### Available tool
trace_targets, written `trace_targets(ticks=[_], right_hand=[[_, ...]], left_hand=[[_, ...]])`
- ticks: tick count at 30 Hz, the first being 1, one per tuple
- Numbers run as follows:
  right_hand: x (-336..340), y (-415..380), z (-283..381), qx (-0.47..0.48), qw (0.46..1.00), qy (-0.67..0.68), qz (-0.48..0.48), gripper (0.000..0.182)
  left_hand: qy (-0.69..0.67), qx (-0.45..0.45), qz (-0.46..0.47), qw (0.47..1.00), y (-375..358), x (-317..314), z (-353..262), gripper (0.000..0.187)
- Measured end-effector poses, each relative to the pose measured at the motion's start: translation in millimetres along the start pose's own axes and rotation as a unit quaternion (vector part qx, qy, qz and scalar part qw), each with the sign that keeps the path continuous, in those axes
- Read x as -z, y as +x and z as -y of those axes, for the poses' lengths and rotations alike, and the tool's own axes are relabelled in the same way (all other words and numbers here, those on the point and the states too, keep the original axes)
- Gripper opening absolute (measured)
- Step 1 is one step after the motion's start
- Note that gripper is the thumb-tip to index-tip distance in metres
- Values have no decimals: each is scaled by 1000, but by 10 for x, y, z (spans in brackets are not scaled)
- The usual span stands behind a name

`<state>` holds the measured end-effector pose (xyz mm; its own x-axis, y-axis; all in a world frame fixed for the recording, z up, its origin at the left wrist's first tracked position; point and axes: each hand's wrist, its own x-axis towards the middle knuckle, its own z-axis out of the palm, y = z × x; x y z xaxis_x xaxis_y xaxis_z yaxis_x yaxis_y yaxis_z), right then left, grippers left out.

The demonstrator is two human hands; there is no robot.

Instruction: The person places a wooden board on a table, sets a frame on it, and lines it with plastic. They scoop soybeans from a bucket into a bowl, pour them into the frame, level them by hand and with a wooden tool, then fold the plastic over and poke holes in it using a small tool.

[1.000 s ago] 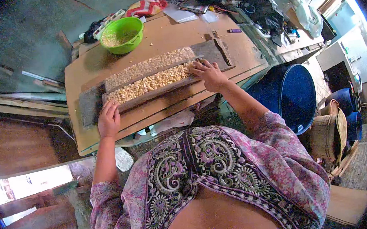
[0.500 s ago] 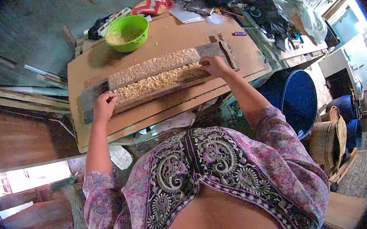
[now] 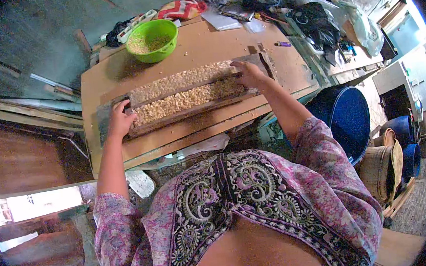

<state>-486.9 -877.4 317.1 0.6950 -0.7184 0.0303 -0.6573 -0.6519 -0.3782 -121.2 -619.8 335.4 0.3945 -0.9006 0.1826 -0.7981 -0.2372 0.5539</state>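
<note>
A long wooden mould (image 3: 190, 114) lies on the board-topped table (image 3: 194, 47), with two strips of pale puffed grains in it: a flat, pressed far strip (image 3: 182, 80) and a looser near strip (image 3: 184, 101). My left hand (image 3: 120, 120) rests at the left end of the strips, fingers apart, touching the wood. At the right end, my right hand (image 3: 249, 74) has its fingers spread over the end of the strips. Neither hand visibly grips anything.
A green basin (image 3: 153, 41) with grains stands at the back left. Papers (image 3: 220, 20), a patterned cloth (image 3: 181, 9) and black bags (image 3: 315, 23) line the back. A purple lighter (image 3: 282, 43) lies at right; a blue barrel (image 3: 348, 122) stands right of the table.
Both hands have shifted toward the far strip and their fingers have spread. The whole view has moved slightly.
</note>
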Motion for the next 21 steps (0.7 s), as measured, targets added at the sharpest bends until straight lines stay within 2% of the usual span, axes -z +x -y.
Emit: trace_targets(ticks=[2,4,7,10,12,13,14,15,16,17,19,20,21], right_hand=[[15,36,24,-19,999,39,25,60],[22,65,31,-38,995,78,50,62],[23,106,20,-34,993,103,45,63],[-26,186,-43,-56,992,90,73,58],[-75,253,-123,1,996,-5,91,55],[-102,247,-156,1,996,-4,92,55],[-126,240,-191,16,991,113,65,52],[-152,242,-223,30,972,229,37,49],[-141,224,-197,30,972,229,37,49],[-134,188,-177,26,979,202,10,47],[-93,120,-116,22,984,176,-17,46],[-62,94,-71,11,991,135,-9,39],[-30,65,-29,0,996,95,-1,31]], left_hand=[[-2,-3,16,1000,49,-10,42,51],[-71,26,88,993,119,-39,135,58],[-67,29,92,993,151,-49,204,62],[-83,73,85,990,133,-35,115,65],[-103,85,86,987,118,8,2,65],[-123,96,86,984,116,25,-25,65],[-122,96,87,984,131,11,14,65],[-124,81,92,985,156,-22,76,57],[-126,66,96,985,173,-36,102,48],[-126,66,97,985,179,-46,131,48],[-38,-19,85,996,181,-41,134,24],[-38,-19,85,995,169,-32,108,24],[-35,-36,69,996,145,-25,80,16]])
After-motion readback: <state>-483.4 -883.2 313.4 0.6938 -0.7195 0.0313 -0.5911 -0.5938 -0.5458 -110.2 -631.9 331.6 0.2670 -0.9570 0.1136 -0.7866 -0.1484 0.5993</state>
